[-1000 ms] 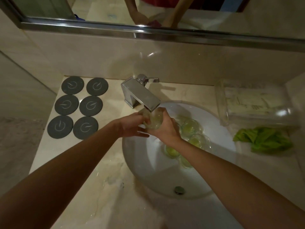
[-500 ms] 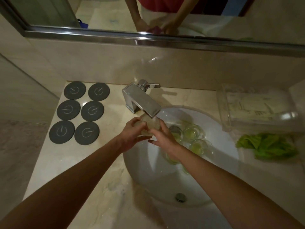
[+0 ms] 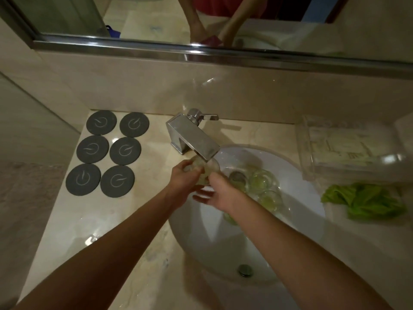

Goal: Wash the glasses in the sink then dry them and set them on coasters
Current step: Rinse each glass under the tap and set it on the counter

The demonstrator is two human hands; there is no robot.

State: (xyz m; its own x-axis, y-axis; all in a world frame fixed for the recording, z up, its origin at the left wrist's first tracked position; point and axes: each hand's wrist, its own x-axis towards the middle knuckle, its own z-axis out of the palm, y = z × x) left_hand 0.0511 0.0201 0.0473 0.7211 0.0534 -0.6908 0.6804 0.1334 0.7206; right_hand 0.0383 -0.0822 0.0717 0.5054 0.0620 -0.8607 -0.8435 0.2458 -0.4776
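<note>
I have the round white ceramic sink basin (image 3: 301,182) filling the centre and right of the frame, set in a pale marble counter (image 3: 78,220). Six dark grey round coasters (image 3: 105,151) lie in two columns at the left, all bare. A crumpled green cloth (image 3: 364,203) sits at the right edge. Several small clear glasses (image 3: 261,181) lie clustered in the basin. Under the square chrome faucet (image 3: 193,138) I hold one small clear glass (image 3: 207,170): my left hand (image 3: 185,180) wraps its side, my right hand (image 3: 220,191) presses on it with the fingers part spread. I judge it light, rigid, breakable and slick when wet, so I would grip round the wall, not the rim.
</note>
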